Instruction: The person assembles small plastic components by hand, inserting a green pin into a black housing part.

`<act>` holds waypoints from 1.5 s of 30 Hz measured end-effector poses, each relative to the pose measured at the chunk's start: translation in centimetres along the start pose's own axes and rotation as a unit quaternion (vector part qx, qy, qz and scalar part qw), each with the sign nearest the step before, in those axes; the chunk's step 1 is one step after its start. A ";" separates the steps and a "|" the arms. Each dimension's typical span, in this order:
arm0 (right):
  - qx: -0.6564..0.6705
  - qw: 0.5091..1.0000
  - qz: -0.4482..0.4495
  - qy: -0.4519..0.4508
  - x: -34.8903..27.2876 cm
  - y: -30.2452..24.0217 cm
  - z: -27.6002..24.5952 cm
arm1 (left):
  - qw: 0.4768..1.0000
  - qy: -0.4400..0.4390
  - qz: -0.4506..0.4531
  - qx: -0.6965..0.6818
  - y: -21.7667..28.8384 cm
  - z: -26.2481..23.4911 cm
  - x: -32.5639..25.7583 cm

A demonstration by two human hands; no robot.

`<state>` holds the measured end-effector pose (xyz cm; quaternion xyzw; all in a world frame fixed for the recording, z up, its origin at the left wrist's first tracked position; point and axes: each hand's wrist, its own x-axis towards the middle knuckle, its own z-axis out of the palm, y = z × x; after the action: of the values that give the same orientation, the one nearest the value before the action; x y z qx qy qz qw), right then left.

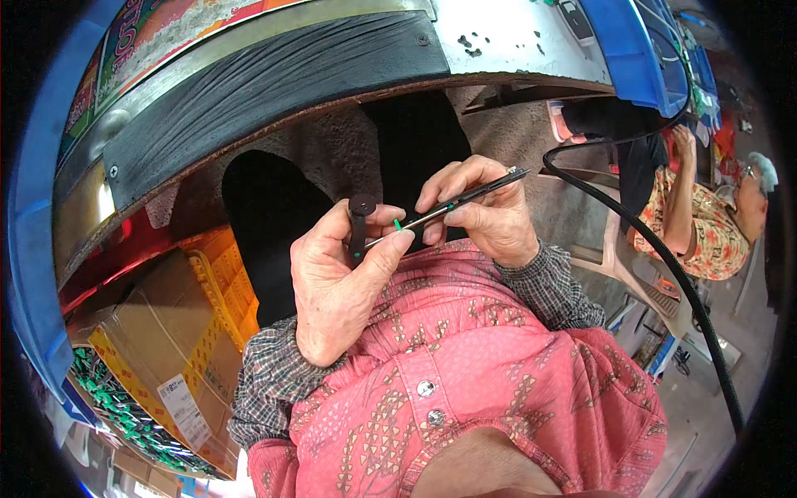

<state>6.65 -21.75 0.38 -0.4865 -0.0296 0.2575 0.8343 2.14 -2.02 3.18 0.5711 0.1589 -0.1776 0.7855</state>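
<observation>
A slim black rod [488, 190] is being held slantwise between the left hand [339, 278] and right hand [494, 220], pinched by both; seemingly light and stiff, it is suitably being gripped lengthwise.

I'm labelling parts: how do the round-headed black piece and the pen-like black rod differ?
Shape: the round-headed black piece has a wide disc at one end; the pen-like black rod is slim. Length: the piece looks shorter than the rod. Pose: the piece, in the left hand, has its disc uppermost in the picture; the rod, in the right hand, slants up rightward. Both look mostly black.
</observation>
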 end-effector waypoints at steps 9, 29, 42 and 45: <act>-0.023 1.000 -0.004 -0.007 -0.2 0.1 0.0 | 1.000 -0.003 -0.018 -0.008 -0.1 0.0 -0.1; -0.043 0.999 -0.020 -0.026 -0.3 -0.1 -0.2 | 1.000 -0.005 -0.010 0.001 -0.1 0.0 -0.1; -0.055 0.998 -0.015 -0.028 -0.4 -0.3 0.0 | 0.998 -0.002 0.046 0.040 -0.1 0.1 -0.4; -0.058 0.998 -0.013 -0.027 -0.4 -0.1 0.0 | 0.997 0.006 0.070 0.040 -0.3 0.1 -0.4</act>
<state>6.37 -22.01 0.57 -0.5264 -0.0733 0.2578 0.8068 1.63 -2.17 3.13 0.6132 0.1164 -0.1250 0.7712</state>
